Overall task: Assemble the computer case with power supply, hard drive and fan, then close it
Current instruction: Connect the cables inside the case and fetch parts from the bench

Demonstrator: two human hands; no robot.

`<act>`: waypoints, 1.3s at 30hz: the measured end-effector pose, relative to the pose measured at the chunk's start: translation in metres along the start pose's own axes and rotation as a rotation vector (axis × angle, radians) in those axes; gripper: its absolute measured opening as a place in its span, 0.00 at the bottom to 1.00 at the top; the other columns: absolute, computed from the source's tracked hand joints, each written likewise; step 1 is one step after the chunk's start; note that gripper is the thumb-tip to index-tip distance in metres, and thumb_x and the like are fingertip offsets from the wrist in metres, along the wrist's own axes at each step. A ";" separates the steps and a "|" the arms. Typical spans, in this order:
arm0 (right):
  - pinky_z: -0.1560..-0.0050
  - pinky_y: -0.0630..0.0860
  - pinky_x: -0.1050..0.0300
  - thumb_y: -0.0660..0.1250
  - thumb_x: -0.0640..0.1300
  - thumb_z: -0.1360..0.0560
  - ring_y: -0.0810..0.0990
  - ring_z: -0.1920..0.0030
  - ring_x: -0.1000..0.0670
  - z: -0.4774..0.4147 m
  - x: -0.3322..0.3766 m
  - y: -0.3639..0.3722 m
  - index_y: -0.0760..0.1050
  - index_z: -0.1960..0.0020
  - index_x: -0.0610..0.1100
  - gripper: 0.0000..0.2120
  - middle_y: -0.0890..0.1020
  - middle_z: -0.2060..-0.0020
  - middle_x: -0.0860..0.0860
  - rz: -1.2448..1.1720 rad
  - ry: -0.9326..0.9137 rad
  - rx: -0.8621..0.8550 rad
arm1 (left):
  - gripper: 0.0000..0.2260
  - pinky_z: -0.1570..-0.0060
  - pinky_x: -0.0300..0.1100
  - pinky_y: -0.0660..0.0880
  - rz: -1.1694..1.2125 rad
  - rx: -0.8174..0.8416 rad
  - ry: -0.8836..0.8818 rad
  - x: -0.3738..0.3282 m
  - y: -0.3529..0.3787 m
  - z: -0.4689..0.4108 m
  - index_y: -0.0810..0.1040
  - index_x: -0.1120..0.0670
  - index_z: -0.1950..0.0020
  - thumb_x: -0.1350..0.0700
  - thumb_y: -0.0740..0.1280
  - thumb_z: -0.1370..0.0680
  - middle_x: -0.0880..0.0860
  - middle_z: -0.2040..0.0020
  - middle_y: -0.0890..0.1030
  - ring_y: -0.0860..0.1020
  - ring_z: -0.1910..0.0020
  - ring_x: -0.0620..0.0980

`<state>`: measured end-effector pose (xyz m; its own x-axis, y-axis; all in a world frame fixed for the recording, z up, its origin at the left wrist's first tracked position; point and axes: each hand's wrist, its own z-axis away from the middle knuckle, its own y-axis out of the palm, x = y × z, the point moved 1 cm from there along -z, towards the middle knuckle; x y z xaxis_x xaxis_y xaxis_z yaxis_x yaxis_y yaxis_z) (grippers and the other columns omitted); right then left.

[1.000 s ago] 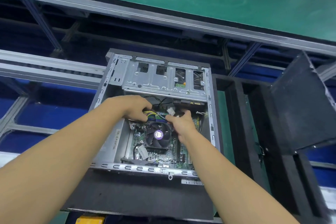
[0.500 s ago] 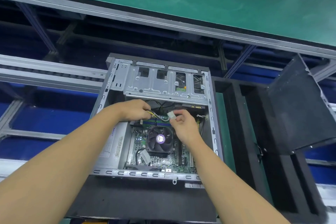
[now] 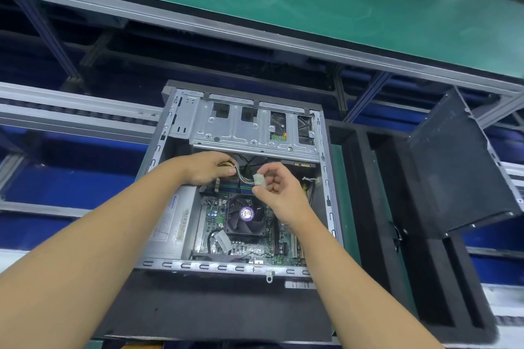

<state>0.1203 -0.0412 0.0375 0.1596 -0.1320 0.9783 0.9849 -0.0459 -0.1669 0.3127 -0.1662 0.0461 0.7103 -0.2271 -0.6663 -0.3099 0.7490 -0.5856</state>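
Right hand [image 3: 276, 188] pinches white connector [image 3: 258, 180]; left hand [image 3: 208, 168] grips cable bundle [image 3: 241, 176] aside, near case [image 3: 329, 207] far edge, probably freeing slack for plugging.

**Fig. Light & sharpness, head view**

Bright, even light from overhead; no hard shadows. Drive cage [image 3: 241, 136] at far end of the computer case [image 3: 198, 266] reflects pale w/ mild glare; case floor just under it sits in shade. Green bench top [image 3: 283, 8] beyond the case shows a soft sheen. Frame bays between bench & case are dark, detail lost. Case centre is sharpest: fan [image 3: 245, 214] sticker shows, text unreadable. White connector [image 3: 258, 180] just beyond the fan is near blown out; yellow wires [image 3: 226, 164] left of it keep colour. Wide-angle distortion: rails left & right of the case lean and bow; forearms [image 3: 85, 263] nearer than the case look oversized. Top corner far right of the case is smeared.
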 end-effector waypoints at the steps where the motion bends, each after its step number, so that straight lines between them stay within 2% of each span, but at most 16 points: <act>1: 0.53 0.76 0.63 0.74 0.37 0.27 0.74 0.59 0.56 0.000 0.000 0.000 0.78 0.49 0.56 0.15 0.78 0.56 0.51 0.004 -0.002 -0.005 | 0.14 0.36 0.48 0.71 -0.005 -0.002 0.006 0.000 0.000 0.000 0.77 0.53 0.35 0.48 0.62 0.17 0.49 0.42 0.80 0.77 0.42 0.49; 3: 0.55 0.76 0.63 0.73 0.37 0.26 0.74 0.60 0.56 -0.001 0.000 0.000 0.78 0.48 0.55 0.15 0.78 0.58 0.52 0.021 0.008 -0.025 | 0.14 0.39 0.47 0.72 0.004 -0.019 0.017 -0.001 -0.001 0.003 0.77 0.53 0.36 0.48 0.62 0.17 0.49 0.44 0.81 0.77 0.44 0.49; 5: 0.57 0.75 0.61 0.72 0.38 0.24 0.73 0.62 0.55 -0.001 -0.001 0.000 0.77 0.48 0.55 0.13 0.77 0.59 0.51 0.098 0.040 -0.070 | 0.13 0.47 0.44 0.73 0.025 -0.023 0.025 -0.002 -0.002 0.005 0.79 0.53 0.41 0.47 0.62 0.18 0.48 0.49 0.81 0.77 0.51 0.48; 8: 0.57 0.73 0.60 0.70 0.43 0.21 0.72 0.63 0.56 -0.002 -0.007 -0.005 0.75 0.47 0.53 0.07 0.77 0.58 0.54 0.378 0.112 -0.127 | 0.15 0.56 0.44 0.71 -0.015 0.041 0.037 -0.004 -0.001 0.007 0.80 0.52 0.55 0.42 0.63 0.19 0.51 0.59 0.81 0.75 0.62 0.48; 10: 0.55 0.70 0.59 0.69 0.44 0.20 0.74 0.59 0.54 -0.002 -0.011 -0.006 0.76 0.45 0.48 0.05 0.76 0.53 0.52 0.595 0.123 -0.115 | 0.18 0.60 0.43 0.71 -0.026 0.083 0.032 -0.007 0.002 0.007 0.79 0.53 0.60 0.41 0.63 0.20 0.53 0.61 0.82 0.74 0.66 0.48; 13: 0.52 0.68 0.61 0.67 0.42 0.19 0.74 0.57 0.53 -0.006 -0.014 -0.004 0.77 0.41 0.44 0.08 0.75 0.50 0.50 0.710 0.104 -0.157 | 0.19 0.66 0.40 0.68 -0.137 0.073 0.045 -0.010 0.007 0.002 0.75 0.52 0.63 0.41 0.62 0.20 0.46 0.68 0.82 0.73 0.73 0.42; 15: 0.49 0.71 0.58 0.66 0.41 0.18 0.75 0.53 0.50 -0.010 -0.015 -0.002 0.77 0.37 0.42 0.10 0.76 0.47 0.48 0.764 0.118 -0.151 | 0.18 0.66 0.40 0.67 -0.219 0.059 0.057 -0.013 0.009 -0.001 0.77 0.51 0.61 0.41 0.60 0.19 0.45 0.69 0.82 0.73 0.76 0.38; 18: 0.48 0.73 0.55 0.64 0.41 0.17 0.75 0.51 0.48 -0.015 -0.017 -0.002 0.74 0.31 0.41 0.15 0.77 0.44 0.46 0.805 0.141 -0.146 | 0.15 0.64 0.40 0.67 -0.307 0.080 0.059 -0.020 0.014 -0.007 0.77 0.49 0.55 0.44 0.58 0.17 0.44 0.70 0.82 0.75 0.73 0.36; 21: 0.50 0.72 0.55 0.63 0.39 0.17 0.78 0.48 0.46 -0.017 -0.019 -0.004 0.71 0.28 0.43 0.18 0.79 0.44 0.45 0.789 0.148 -0.118 | 0.10 0.64 0.41 0.68 -0.352 0.091 0.073 -0.026 0.019 -0.013 0.74 0.48 0.48 0.47 0.56 0.16 0.44 0.69 0.81 0.76 0.68 0.40; 24: 0.44 0.75 0.50 0.63 0.38 0.17 0.78 0.46 0.44 -0.018 -0.023 -0.003 0.72 0.29 0.47 0.17 0.79 0.45 0.45 0.793 0.119 -0.057 | 0.10 0.63 0.42 0.70 -0.238 0.118 0.047 -0.024 0.020 -0.018 0.74 0.50 0.51 0.52 0.55 0.15 0.47 0.66 0.81 0.76 0.67 0.46; 27: 0.40 0.73 0.52 0.64 0.38 0.18 0.74 0.48 0.48 -0.020 -0.025 -0.004 0.72 0.28 0.48 0.19 0.75 0.47 0.47 0.800 0.099 0.001 | 0.13 0.67 0.41 0.69 -0.037 0.053 -0.016 -0.016 0.017 -0.020 0.75 0.55 0.54 0.55 0.54 0.15 0.52 0.66 0.79 0.75 0.70 0.46; 31: 0.41 0.71 0.56 0.71 0.46 0.21 0.71 0.48 0.49 -0.028 -0.025 -0.008 0.71 0.27 0.50 0.24 0.70 0.48 0.50 0.819 0.129 0.041 | 0.15 0.59 0.44 0.70 0.192 -0.002 -0.094 -0.011 0.017 -0.020 0.76 0.57 0.55 0.56 0.53 0.15 0.52 0.69 0.77 0.76 0.66 0.50; 33: 0.44 0.69 0.57 0.69 0.48 0.19 0.72 0.46 0.45 -0.033 -0.026 -0.006 0.73 0.27 0.49 0.21 0.70 0.48 0.47 0.886 0.098 0.020 | 0.16 0.56 0.43 0.70 0.244 -0.004 -0.115 -0.012 0.016 -0.020 0.76 0.57 0.56 0.56 0.53 0.14 0.51 0.71 0.78 0.76 0.66 0.50; 35: 0.44 0.71 0.53 0.64 0.45 0.16 0.74 0.44 0.41 -0.037 -0.027 -0.001 0.75 0.28 0.44 0.17 0.74 0.48 0.43 0.985 0.046 0.024 | 0.16 0.55 0.42 0.70 0.295 -0.012 -0.134 -0.012 0.017 -0.019 0.76 0.57 0.56 0.56 0.53 0.14 0.51 0.71 0.78 0.76 0.67 0.48; 37: 0.45 0.74 0.47 0.61 0.42 0.15 0.77 0.46 0.37 -0.041 -0.028 0.002 0.77 0.33 0.39 0.14 0.79 0.48 0.39 1.082 0.026 0.021 | 0.15 0.56 0.41 0.70 0.308 -0.019 -0.149 -0.012 0.018 -0.021 0.76 0.58 0.54 0.56 0.54 0.14 0.51 0.67 0.80 0.76 0.66 0.47; 39: 0.48 0.77 0.45 0.60 0.41 0.15 0.81 0.48 0.36 -0.045 -0.029 -0.001 0.77 0.38 0.38 0.11 0.82 0.49 0.39 1.168 0.048 0.002 | 0.13 0.59 0.40 0.69 0.210 -0.032 -0.156 -0.011 0.017 -0.022 0.78 0.58 0.52 0.54 0.57 0.15 0.50 0.62 0.81 0.75 0.63 0.46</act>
<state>0.1117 -0.0818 0.0036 0.9658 -0.1300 0.2242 0.2407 0.1293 -0.9619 0.2857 -0.1649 0.0326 0.7167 0.0319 -0.6966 -0.4786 0.7491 -0.4581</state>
